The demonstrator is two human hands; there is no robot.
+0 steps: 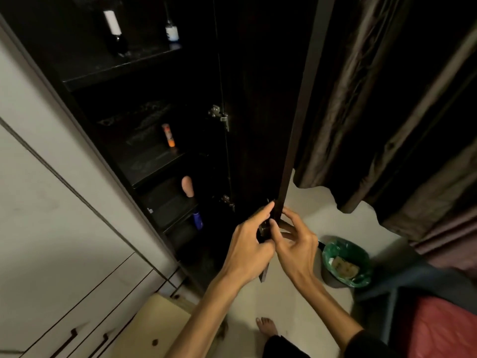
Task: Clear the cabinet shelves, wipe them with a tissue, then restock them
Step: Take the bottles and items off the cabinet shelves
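A tall dark cabinet stands open, its door point(296, 112) swung toward me edge-on. My left hand point(247, 246) grips the door's lower edge from the inner side, around a small metal knob or lock. My right hand point(296, 241) holds the same edge from the outer side, fingers curled. On the top shelf point(116, 71) stand a dark bottle with a white label point(113, 29) and a small white bottle point(171, 32). An orange-tipped tube point(168, 135) stands on the middle shelf. Lower down sit a peach-coloured object point(187, 186) and a blue bottle point(198, 220).
A bin lined with a green bag point(346, 264), holding crumpled tissue, sits on the pale floor right of the door. Brown curtains point(374, 99) hang behind. White drawers point(77, 293) run along the left. A red-covered bed point(438, 326) is at bottom right; my bare foot point(267, 326) is below.
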